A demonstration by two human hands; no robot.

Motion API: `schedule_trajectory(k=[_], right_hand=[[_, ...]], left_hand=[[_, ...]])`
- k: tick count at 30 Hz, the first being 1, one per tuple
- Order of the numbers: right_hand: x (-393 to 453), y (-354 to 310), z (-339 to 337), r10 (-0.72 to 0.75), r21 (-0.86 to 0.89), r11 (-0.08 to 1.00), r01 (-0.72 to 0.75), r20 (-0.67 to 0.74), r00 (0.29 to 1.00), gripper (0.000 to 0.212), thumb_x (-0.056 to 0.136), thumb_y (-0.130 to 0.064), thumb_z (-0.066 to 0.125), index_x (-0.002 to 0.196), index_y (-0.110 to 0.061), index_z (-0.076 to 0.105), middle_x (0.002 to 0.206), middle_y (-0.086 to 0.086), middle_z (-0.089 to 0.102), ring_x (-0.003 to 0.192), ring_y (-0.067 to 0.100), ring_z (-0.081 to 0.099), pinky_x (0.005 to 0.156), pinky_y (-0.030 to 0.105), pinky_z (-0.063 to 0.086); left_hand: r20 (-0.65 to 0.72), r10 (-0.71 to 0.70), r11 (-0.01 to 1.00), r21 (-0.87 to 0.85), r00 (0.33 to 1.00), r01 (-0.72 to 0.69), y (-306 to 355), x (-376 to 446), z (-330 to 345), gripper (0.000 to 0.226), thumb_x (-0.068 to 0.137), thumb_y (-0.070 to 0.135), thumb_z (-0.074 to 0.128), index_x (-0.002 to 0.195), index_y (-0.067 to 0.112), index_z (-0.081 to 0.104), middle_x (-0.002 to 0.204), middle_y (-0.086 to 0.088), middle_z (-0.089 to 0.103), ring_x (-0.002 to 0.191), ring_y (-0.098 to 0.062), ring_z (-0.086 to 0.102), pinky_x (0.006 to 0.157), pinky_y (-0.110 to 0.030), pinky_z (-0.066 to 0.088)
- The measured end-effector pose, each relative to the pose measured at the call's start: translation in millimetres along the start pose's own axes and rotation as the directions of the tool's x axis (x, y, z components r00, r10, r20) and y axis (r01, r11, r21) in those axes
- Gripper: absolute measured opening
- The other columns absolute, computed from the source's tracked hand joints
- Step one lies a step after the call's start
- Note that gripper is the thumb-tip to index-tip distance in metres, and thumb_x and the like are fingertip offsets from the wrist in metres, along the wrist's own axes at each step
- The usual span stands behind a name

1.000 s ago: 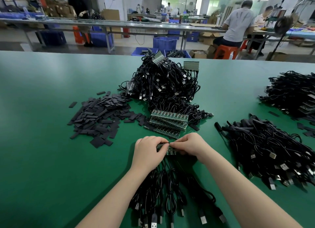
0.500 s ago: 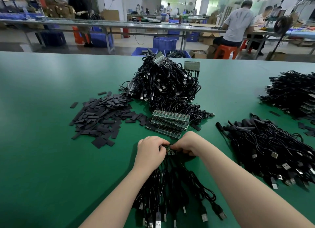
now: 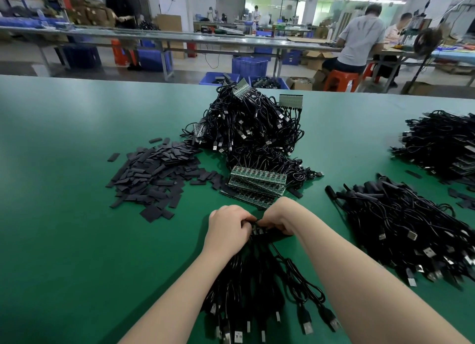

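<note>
The surface (image 3: 64, 215) is plain green. Black cables (image 3: 252, 130) are heaped at its far middle, dark grey strips (image 3: 154, 176) left, green circuit boards (image 3: 257, 183) between.

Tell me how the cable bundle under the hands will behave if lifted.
Probably floppy: the cable bundle lies in loose curves and would dangle. Its USB plugs fan out free, so likely to swing and snag. The board strip at its head looks thin, perhaps snappable.

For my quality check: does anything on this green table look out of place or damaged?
Nothing looks damaged. Only a few black sleeves lie apart from their heap. The left hand and right hand grip a circuit board strip normally.
</note>
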State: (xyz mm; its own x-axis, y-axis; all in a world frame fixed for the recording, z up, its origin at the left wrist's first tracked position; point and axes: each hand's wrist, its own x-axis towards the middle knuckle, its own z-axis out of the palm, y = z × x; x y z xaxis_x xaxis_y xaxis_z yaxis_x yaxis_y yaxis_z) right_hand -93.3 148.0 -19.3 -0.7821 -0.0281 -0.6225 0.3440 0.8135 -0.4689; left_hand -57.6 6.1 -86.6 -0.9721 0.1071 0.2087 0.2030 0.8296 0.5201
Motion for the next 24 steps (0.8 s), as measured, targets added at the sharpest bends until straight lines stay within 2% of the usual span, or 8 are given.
schedule_trajectory(k=[4, 6, 8, 11, 14, 17, 20, 24], right_hand=[[3.0, 2.8, 3.3, -0.002, 0.05, 0.999, 0.004, -0.027, 1.0, 0.032, 0.09, -0.015, 0.069, 0.067, -0.012, 0.047, 0.07, 0.004, 0.045, 0.064, 0.019, 0.044, 0.067, 0.028, 0.04], [-0.2, 6.3, 2.8, 0.005, 0.023, 1.0, -0.003, -0.077, 0.997, 0.031, 0.087, -0.024, 0.072, 0.068, -0.012, 0.052, 0.063, 0.004, 0.046, 0.058, 0.02, 0.044, 0.058, 0.028, 0.039], [-5.3, 9.7, 2.2, -0.019, 0.007, 1.0, 0.02, -0.125, 0.992, 0.023, 0.085, -0.031, 0.074, 0.084, -0.009, 0.068, 0.061, 0.003, 0.049, 0.052, 0.018, 0.041, 0.053, 0.026, 0.038], [-9.7, 15.4, 1.9, -0.058, 0.055, 0.996, 0.065, -0.132, 0.99, 0.037, 0.086, -0.034, 0.074, 0.11, -0.006, 0.072, 0.067, 0.002, 0.055, 0.054, 0.014, 0.044, 0.058, 0.025, 0.04], [-10.6, 19.0, 2.1, -0.087, 0.135, 0.985, 0.108, -0.155, 0.984, 0.03, 0.085, -0.03, 0.076, 0.107, -0.01, 0.075, 0.07, -0.002, 0.062, 0.054, 0.009, 0.049, 0.052, 0.021, 0.04], [-8.3, 20.8, 2.0, -0.071, 0.184, 0.978, 0.102, -0.168, 0.983, 0.03, 0.084, -0.029, 0.078, 0.105, -0.007, 0.077, 0.076, 0.002, 0.067, 0.059, 0.013, 0.053, 0.059, 0.024, 0.043], [-5.6, 19.6, 1.0, -0.039, 0.125, 0.99, 0.06, -0.164, 0.986, 0.037, 0.083, -0.034, 0.078, 0.103, -0.003, 0.076, 0.072, 0.006, 0.063, 0.054, 0.017, 0.047, 0.06, 0.028, 0.042], [-0.8, 13.0, -2.1, 0.06, 0.108, 0.993, -0.052, -0.073, 0.996, 0.028, 0.084, -0.033, 0.078, 0.077, -0.009, 0.066, 0.076, 0.006, 0.061, 0.061, 0.017, 0.047, 0.06, 0.027, 0.04]], left_hand=[[-0.002, -0.012, 1.0, -0.007, 1.0, 0.012, 0.7, 0.2, 0.6, 0.034, 0.083, 0.017, 0.053, 0.102, 0.036, 0.074, 0.105, 0.018, 0.069, 0.107, -0.009, 0.055, 0.089, -0.031, 0.035], [-0.016, -0.017, 0.999, -0.028, 1.0, 0.017, 0.6, -0.3, 1.4, 0.035, 0.084, 0.017, 0.051, 0.101, 0.036, 0.074, 0.105, 0.018, 0.069, 0.106, -0.007, 0.056, 0.091, -0.031, 0.035], [-0.038, -0.016, 0.999, -0.038, 0.999, 0.015, 0.5, -1.1, 2.1, 0.034, 0.085, 0.018, 0.051, 0.104, 0.037, 0.073, 0.107, 0.018, 0.068, 0.107, -0.006, 0.055, 0.093, -0.031, 0.036], [-0.052, -0.002, 0.999, -0.037, 0.999, 0.0, 0.9, -1.8, 2.4, 0.031, 0.087, 0.024, 0.051, 0.107, 0.037, 0.072, 0.108, 0.018, 0.068, 0.108, -0.005, 0.055, 0.093, -0.032, 0.035], [-0.049, 0.008, 1.0, -0.017, 0.999, -0.009, 2.3, -2.4, 0.6, 0.028, 0.088, 0.027, 0.052, 0.104, 0.038, 0.072, 0.106, 0.02, 0.068, 0.107, -0.005, 0.056, 0.094, -0.032, 0.036], [-0.044, 0.034, 0.999, 0.025, 0.998, -0.033, 4.1, -4.2, -1.4, 0.033, 0.088, 0.023, 0.05, 0.107, 0.038, 0.072, 0.106, 0.019, 0.068, 0.107, -0.004, 0.056, 0.092, -0.029, 0.034], [-0.035, 0.058, 0.997, 0.06, 0.998, -0.056, 5.4, -5.6, -3.1, 0.04, 0.086, 0.014, 0.047, 0.109, 0.037, 0.072, 0.109, 0.018, 0.068, 0.109, -0.005, 0.056, 0.093, -0.028, 0.034], [-0.018, 0.034, 0.999, -0.008, 0.999, -0.034, 4.0, -5.5, -4.4, 0.04, 0.085, 0.005, 0.047, 0.101, 0.027, 0.076, 0.107, 0.013, 0.07, 0.106, -0.011, 0.056, 0.089, -0.027, 0.043]])
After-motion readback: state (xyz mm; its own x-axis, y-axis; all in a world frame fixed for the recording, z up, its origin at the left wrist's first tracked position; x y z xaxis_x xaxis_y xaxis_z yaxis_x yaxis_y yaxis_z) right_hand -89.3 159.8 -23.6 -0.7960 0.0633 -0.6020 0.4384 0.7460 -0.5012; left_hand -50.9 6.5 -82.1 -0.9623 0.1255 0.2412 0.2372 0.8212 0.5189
